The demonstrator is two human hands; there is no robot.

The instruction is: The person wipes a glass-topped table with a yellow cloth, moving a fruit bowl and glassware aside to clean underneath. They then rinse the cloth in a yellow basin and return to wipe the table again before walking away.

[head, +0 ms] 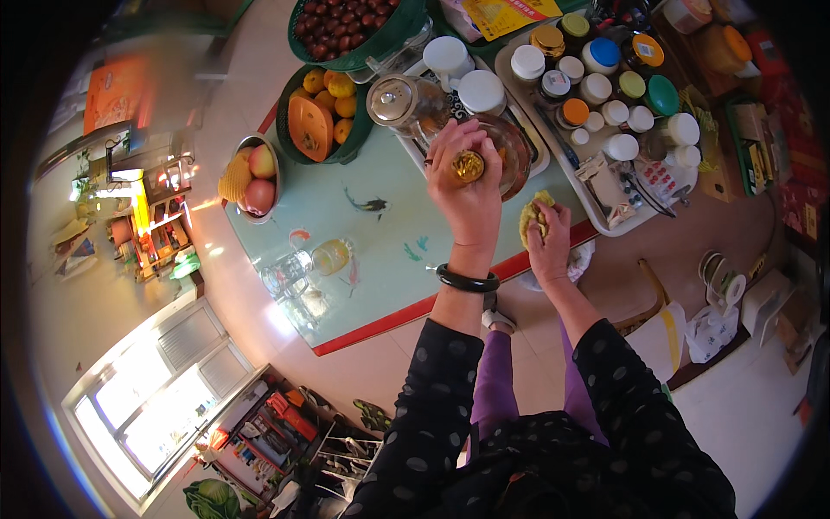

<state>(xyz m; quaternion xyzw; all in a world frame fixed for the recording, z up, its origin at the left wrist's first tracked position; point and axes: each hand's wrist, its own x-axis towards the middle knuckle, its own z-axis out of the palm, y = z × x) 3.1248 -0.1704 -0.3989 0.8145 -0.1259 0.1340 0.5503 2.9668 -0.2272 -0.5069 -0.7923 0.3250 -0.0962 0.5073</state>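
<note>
My left hand (463, 172) is closed around a small round vessel with a shiny gold top (468, 167); its lower part is hidden by the fingers. Directly beside that hand is a brownish clear glass pot (517, 165) on a tray (541, 165). A crumpled yellow cloth (533, 220) is bunched in my right hand (550, 240), over the red front edge of the table (415, 311). A glass teapot with a metal lid (394, 100) and two white lidded mugs (481, 91) stand just beyond my left hand.
At the right, a white tray (606, 224) carries several lidded jars and blister packs. Fruit fills a green basket (353, 146) and a metal bowl (275, 194); dark red fruit fills another basket (382, 48). A glass mug (285, 272) and a yellowish glass (332, 255) occupy the table's left side.
</note>
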